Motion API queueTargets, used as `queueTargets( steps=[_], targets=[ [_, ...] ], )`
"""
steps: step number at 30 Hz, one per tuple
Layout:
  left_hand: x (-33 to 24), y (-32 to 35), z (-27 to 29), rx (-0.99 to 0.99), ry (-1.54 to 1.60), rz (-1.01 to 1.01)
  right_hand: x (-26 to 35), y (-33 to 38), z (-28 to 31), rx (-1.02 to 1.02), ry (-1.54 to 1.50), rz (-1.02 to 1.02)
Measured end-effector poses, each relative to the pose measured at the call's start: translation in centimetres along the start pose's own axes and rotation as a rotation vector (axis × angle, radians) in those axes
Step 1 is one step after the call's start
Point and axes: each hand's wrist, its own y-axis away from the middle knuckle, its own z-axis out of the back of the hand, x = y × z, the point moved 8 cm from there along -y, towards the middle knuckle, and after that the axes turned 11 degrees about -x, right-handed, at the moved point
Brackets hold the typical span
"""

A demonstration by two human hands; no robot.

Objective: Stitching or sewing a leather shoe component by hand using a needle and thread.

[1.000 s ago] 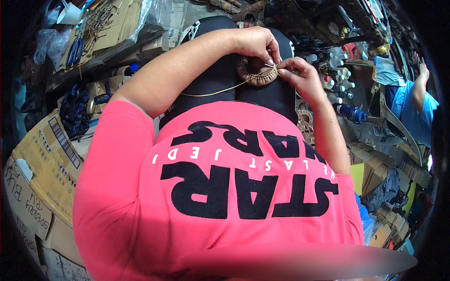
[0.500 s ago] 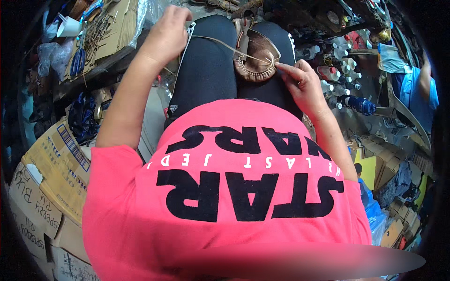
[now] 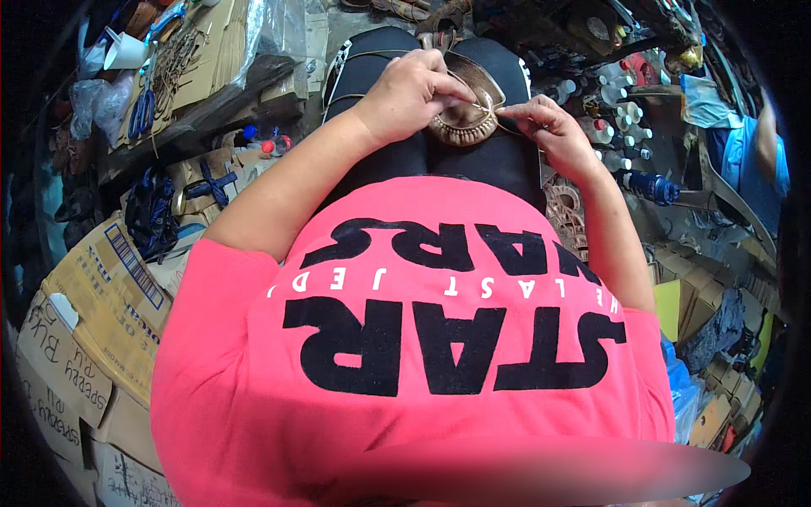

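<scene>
A brown leather moccasin upper (image 3: 465, 133) with a gathered, stitched toe rests between my thighs. Tan cord (image 3: 374, 54) runs in loops across my left thigh toward the shoe. Over the shoe's opening, my left hand (image 3: 414, 91) has its fingertips pinched together on the cord by the right end of the stitching. Fingers of my right hand (image 3: 553, 131) pinch at the same spot from the right, with a thin length of cord showing below them. The exact bit between the fingertips is too small to make out. My left hand hides part of the shoe.
Blue-handled scissors (image 3: 142, 114) and a white cup (image 3: 127, 52) lie at the left near flat cardboard (image 3: 221, 63). Several plastic bottles (image 3: 621, 114) stand at right. Cardboard boxes (image 3: 101, 287) crowd the lower left. Brown gathered pieces (image 3: 568, 215) lie beside my right hip.
My left hand has come from beyond my left thigh, rightward to the shoe. The cord, formerly stretched toward that hand, now hangs in loose loops. My right hand has barely shifted.
</scene>
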Motion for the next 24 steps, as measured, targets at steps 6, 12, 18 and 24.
queueTargets(
  steps=[6, 12, 18, 24],
  targets=[
    [1.0, 0.1, -0.6, 0.013, 0.009, 0.029, -0.1, -0.9, -0.1, 0.048, -0.062, 0.005],
    [0.9, 0.1, -0.8, 0.046, -0.023, 0.008, 0.0, -1.0, -0.1, 0.056, -0.085, -0.015],
    [0.9, -0.1, -1.8, 0.099, -0.003, 0.039, -0.6, -1.2, -0.3, 0.084, -0.088, -0.006],
    [-0.2, -2.3, -2.7, 0.212, 0.023, -0.128, -0.2, -1.6, -0.4, 0.118, -0.039, 0.1]
  ],
)
